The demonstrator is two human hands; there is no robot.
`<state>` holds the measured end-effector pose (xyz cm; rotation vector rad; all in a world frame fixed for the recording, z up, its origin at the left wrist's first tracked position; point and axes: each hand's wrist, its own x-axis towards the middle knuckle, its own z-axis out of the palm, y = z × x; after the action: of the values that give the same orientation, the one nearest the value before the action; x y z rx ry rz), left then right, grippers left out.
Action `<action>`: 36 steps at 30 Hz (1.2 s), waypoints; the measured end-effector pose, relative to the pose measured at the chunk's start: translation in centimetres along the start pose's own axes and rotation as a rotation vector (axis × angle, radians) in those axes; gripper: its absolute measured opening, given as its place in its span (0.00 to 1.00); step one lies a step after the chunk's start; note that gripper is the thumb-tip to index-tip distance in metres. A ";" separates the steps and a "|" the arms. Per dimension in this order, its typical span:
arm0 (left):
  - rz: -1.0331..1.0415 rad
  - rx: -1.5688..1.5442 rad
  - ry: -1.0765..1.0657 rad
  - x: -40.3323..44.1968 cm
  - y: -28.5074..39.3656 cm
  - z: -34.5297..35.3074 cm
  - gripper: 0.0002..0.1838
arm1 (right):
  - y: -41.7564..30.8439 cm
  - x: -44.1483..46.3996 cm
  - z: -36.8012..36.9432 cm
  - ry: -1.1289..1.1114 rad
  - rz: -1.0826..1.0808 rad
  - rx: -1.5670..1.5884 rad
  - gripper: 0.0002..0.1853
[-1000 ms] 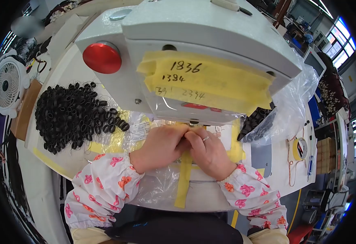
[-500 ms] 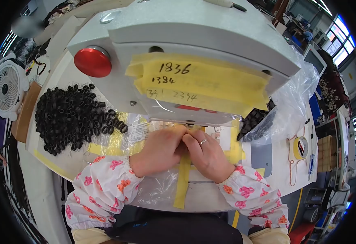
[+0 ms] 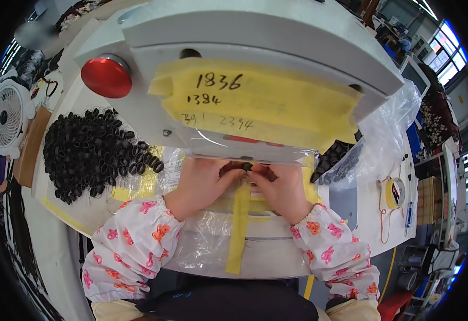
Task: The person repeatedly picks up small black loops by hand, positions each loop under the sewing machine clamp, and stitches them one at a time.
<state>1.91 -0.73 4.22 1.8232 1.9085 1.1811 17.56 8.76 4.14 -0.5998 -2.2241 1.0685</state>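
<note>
"Where is the small dark piece?"

"Under the front of the machine, between the fingertips of both hands, in from the middle of the table's near edge."

"And the left hand?"

"Its thumb and forefinger are closed on the piece, with no clear gap between them."

"The right hand?"

"Its thumb and forefinger are bent nearly together at the piece's right end. Whether they grip it too, one cannot tell."

"What lies just below the fingertips?"

"A strip of yellow tape, running down to the table's near edge. A clear plastic sheet lies to its left."

"What is on the left side of the table?"

"A heap of black loops, well apart from the hands."

"And on the right?"

"A clear plastic bag beside the machine, with more black pieces at its left side. Nearer the right edge are a tape roll and a blue pen."

"The machine's front?"

"It carries a yellow label with handwritten numbers, and a red button at its left."
</note>
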 end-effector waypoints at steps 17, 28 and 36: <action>0.210 0.510 0.083 -0.3 -2.5 2.0 0.10 | -0.6 -2.6 -0.2 -0.082 -0.372 -0.587 0.20; 0.141 0.311 -0.017 -0.6 -2.5 0.9 0.12 | -1.9 -2.4 -0.4 -0.145 -0.353 -0.695 0.22; 0.227 0.452 -0.009 0.3 -2.7 1.0 0.13 | -2.2 -2.4 0.0 -0.142 -0.343 -0.763 0.19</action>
<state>0.61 0.25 1.86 2.3187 2.1389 0.8410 18.98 6.02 5.21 -0.4163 -2.7142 0.0632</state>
